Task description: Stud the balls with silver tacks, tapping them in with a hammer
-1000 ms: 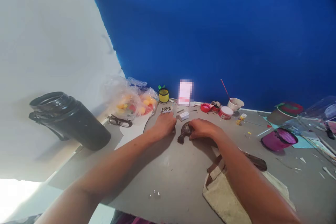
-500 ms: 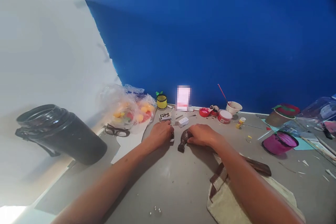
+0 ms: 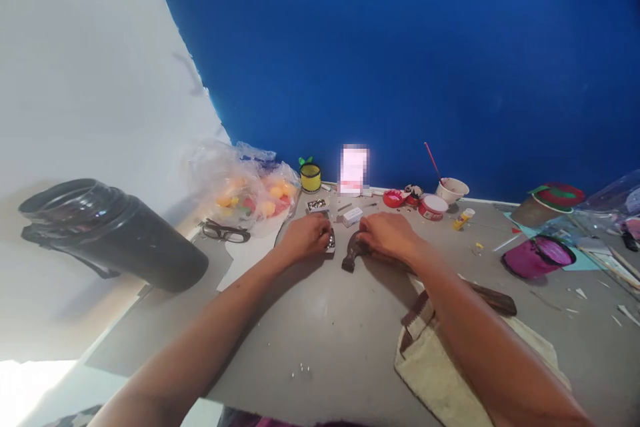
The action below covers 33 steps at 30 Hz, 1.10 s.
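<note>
My right hand (image 3: pixel 386 237) is closed around a hammer near its dark head (image 3: pixel 354 255), which lies low over the grey table. The hammer's wooden handle (image 3: pixel 493 297) runs back under my right forearm. My left hand (image 3: pixel 309 237) has its fingers bent down together at a small open box of shiny pieces (image 3: pixel 331 241). Whatever those fingertips pinch is hidden. Just beyond them lies another small tray of shiny bits (image 3: pixel 317 205), with a little white box (image 3: pixel 353 217) to its right. Beneath my right forearm is a beige cloth bag (image 3: pixel 435 357).
A large dark bottle (image 3: pixel 120 237) leans at left beside eyeglasses (image 3: pixel 224 232) and a plastic bag of fruit-like items (image 3: pixel 250 193). Along the back stand a yellow pot (image 3: pixel 311 177), red tub (image 3: pixel 433 207) and paper cup (image 3: pixel 454 191). A magenta pot (image 3: pixel 537 257) sits right; loose shiny bits (image 3: pixel 301 369) lie in front.
The view has tipped downward, bringing the table's near edge in sight. More of the small box shows beside my left fingers. My right hand stays on the hammer.
</note>
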Motion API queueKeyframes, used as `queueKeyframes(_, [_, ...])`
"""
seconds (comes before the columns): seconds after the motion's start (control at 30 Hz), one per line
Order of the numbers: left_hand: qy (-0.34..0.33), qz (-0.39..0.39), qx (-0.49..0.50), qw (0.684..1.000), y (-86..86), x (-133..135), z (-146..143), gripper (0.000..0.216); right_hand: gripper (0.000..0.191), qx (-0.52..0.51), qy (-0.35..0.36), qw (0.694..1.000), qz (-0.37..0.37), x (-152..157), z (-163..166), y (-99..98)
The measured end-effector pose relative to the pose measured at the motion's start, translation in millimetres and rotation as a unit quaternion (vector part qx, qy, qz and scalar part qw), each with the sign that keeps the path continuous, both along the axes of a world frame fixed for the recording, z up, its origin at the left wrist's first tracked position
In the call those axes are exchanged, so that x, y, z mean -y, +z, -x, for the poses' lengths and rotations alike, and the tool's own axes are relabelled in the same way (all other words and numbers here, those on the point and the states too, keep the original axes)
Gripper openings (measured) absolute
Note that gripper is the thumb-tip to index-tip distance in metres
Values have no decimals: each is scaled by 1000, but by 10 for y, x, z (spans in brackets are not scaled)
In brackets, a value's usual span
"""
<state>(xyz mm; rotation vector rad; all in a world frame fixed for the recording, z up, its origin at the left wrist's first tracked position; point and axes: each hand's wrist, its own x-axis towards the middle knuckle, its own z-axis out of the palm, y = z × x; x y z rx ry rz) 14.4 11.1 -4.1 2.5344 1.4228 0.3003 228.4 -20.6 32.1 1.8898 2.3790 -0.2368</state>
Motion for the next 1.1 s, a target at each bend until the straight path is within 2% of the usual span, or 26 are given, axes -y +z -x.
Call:
queueKeyframes(0.1, [20,24,47,998,-11,-39,36,16,29,-17,-12,999,-34,-25,-9,-26])
queueKeyframes(0.33, [35,63,127,989,-47,-78,86,11,25,-54,-6,998,-44,-76,1,-120])
queueKeyframes(0.43, [47,99,199,974,14,-35,86,9,21,-138,-3,988,-74,-68,49,-167])
queueKeyframes(0.5, [63,195,316,926,66,18,88,8,17,-273,21,958,-91,-49,109,-205])
queueKeyframes(0.6, [69,332,468,816,128,123,98,12,18,-488,63,868,-70,0,229,-255])
queueKeyframes(0.63, [71,358,497,787,138,159,102,14,19,-531,70,842,-61,20,269,-267])
queueKeyframes(0.7, [83,395,532,744,138,220,110,17,19,-572,72,815,-59,57,340,-285])
queueKeyframes(0.83, [98,440,574,684,60,286,119,21,15,-575,61,811,-83,103,420,-321])
queueKeyframes(0.97, [92,466,606,638,-46,326,112,25,13,-563,56,817,-115,119,443,-359])
queueKeyframes(1.1, [74,502,614,605,-83,380,105,29,13,-589,24,804,-80,113,453,-369])
